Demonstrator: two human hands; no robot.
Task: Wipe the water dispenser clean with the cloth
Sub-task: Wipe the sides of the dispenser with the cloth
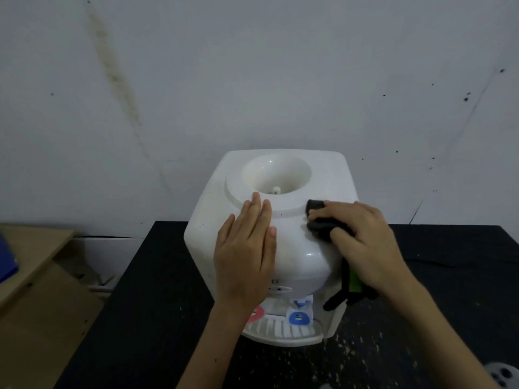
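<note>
Single head view, close, looking forward-down onto dispenser top, wall behind.

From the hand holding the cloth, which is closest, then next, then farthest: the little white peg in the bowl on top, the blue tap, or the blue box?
From the right hand:
1. Little white peg, up-left in the top bowl.
2. Blue tap, below at the dispenser's front; nearly ties with the peg.
3. Blue box, far left on the wooden shelf.
</note>
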